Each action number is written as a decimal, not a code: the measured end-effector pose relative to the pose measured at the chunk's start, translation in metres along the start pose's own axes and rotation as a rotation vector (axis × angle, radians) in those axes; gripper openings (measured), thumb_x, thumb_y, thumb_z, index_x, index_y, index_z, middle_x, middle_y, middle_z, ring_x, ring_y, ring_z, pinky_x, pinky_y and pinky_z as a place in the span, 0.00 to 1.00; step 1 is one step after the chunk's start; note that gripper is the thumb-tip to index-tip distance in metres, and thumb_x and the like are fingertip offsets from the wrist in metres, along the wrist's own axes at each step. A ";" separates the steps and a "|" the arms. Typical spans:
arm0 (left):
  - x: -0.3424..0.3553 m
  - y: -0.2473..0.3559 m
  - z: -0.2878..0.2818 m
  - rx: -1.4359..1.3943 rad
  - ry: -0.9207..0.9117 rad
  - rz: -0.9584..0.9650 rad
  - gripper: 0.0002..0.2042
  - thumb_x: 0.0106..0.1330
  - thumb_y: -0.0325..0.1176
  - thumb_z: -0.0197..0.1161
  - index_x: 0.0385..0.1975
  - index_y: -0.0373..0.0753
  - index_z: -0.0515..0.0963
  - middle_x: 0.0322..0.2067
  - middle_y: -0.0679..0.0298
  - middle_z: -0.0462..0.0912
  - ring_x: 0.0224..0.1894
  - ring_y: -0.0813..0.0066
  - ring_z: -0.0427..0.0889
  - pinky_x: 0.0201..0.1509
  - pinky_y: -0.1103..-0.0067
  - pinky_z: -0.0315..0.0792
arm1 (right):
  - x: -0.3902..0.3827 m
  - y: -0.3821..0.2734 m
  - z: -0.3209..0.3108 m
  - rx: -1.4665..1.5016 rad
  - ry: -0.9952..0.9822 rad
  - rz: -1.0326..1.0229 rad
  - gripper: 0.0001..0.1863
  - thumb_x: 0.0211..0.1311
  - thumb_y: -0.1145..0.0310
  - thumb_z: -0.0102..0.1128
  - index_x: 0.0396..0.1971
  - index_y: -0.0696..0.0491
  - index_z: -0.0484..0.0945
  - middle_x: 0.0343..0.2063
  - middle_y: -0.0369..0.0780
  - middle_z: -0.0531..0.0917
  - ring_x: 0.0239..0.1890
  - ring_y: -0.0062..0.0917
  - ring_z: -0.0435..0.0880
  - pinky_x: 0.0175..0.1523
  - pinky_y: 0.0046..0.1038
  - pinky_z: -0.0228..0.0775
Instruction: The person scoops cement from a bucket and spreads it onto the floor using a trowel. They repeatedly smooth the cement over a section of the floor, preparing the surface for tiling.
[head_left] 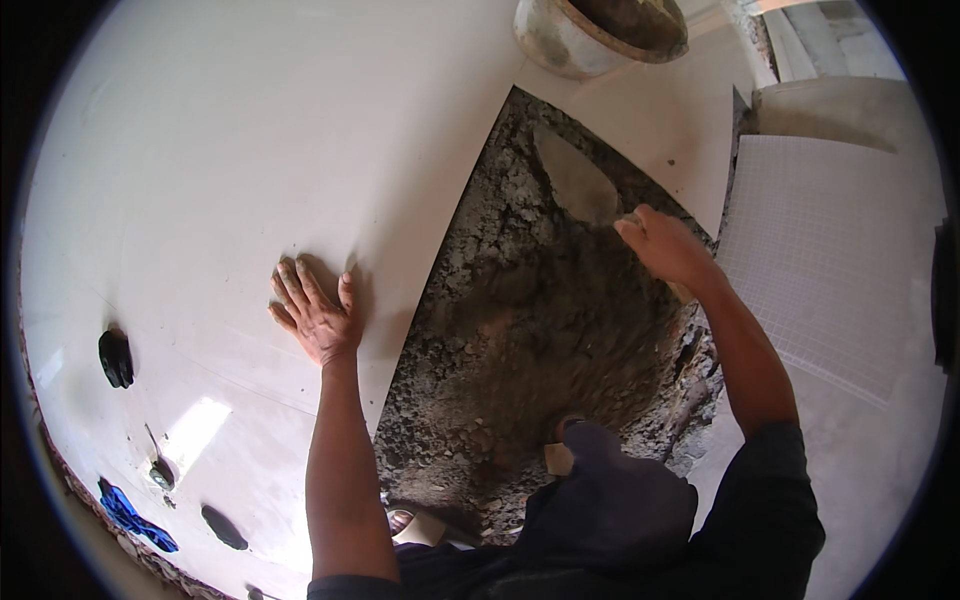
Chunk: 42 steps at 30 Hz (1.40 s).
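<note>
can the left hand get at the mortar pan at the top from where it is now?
Probably not without shifting. The left hand lies flat on the pale tile, and the mortar pan sits far across it at the top edge. Nothing blocks the way; it just looks beyond arm's stretch.

Left hand (315, 318) flat, palm down, fingers spread, arm straight forward. Right hand (668, 245) closed in grip, arm reaching forward, elbow slightly bent.

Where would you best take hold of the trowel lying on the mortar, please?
By its handle, from the right, as the right hand does: the flat pointed blade of the trowel lies wet on the mortar bed, and the handle end points toward that hand.
</note>
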<state>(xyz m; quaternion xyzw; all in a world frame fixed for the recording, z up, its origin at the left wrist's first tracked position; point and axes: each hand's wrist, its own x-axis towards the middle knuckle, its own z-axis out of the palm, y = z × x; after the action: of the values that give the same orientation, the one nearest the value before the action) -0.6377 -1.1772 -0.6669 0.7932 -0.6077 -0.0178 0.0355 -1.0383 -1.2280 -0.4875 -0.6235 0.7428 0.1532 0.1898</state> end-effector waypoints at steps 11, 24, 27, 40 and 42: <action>0.000 0.000 0.002 -0.030 -0.002 0.016 0.36 0.66 0.62 0.39 0.66 0.41 0.54 0.69 0.58 0.49 0.72 0.61 0.42 0.71 0.55 0.33 | 0.032 0.065 0.016 -0.110 0.029 0.051 0.28 0.64 0.49 0.46 0.46 0.62 0.72 0.39 0.54 0.80 0.44 0.47 0.79 0.47 0.42 0.68; -0.052 0.060 -0.015 -0.558 -0.124 0.036 0.34 0.66 0.56 0.48 0.68 0.47 0.51 0.69 0.62 0.51 0.72 0.65 0.44 0.71 0.55 0.30 | -0.116 0.071 0.064 0.303 0.096 0.102 0.20 0.64 0.53 0.50 0.37 0.59 0.70 0.27 0.51 0.80 0.33 0.48 0.80 0.36 0.43 0.69; -0.137 0.127 -0.047 -1.056 -0.442 0.393 0.37 0.64 0.52 0.56 0.67 0.39 0.51 0.69 0.55 0.49 0.71 0.58 0.44 0.70 0.54 0.29 | -0.111 0.063 0.070 0.204 0.122 0.041 0.20 0.64 0.53 0.50 0.38 0.58 0.71 0.27 0.49 0.80 0.32 0.46 0.81 0.35 0.42 0.70; -0.046 0.011 -0.003 -0.258 0.043 0.130 0.39 0.64 0.62 0.44 0.67 0.40 0.50 0.69 0.54 0.47 0.72 0.56 0.40 0.70 0.54 0.29 | 0.037 0.010 0.068 -0.238 0.225 -0.086 0.18 0.65 0.53 0.49 0.38 0.55 0.71 0.26 0.45 0.79 0.26 0.35 0.83 0.29 0.36 0.75; -0.051 0.011 0.002 -0.182 0.016 0.159 0.40 0.63 0.64 0.43 0.67 0.40 0.50 0.69 0.56 0.46 0.72 0.57 0.39 0.71 0.55 0.28 | 0.020 0.003 0.054 -0.023 0.161 -0.027 0.21 0.65 0.52 0.48 0.41 0.57 0.71 0.28 0.47 0.79 0.26 0.34 0.83 0.28 0.35 0.76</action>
<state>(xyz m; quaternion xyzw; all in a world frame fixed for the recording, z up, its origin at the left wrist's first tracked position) -0.6618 -1.1311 -0.6689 0.7361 -0.6643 -0.0637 0.1132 -1.0393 -1.2203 -0.5443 -0.6458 0.7454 0.1085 0.1245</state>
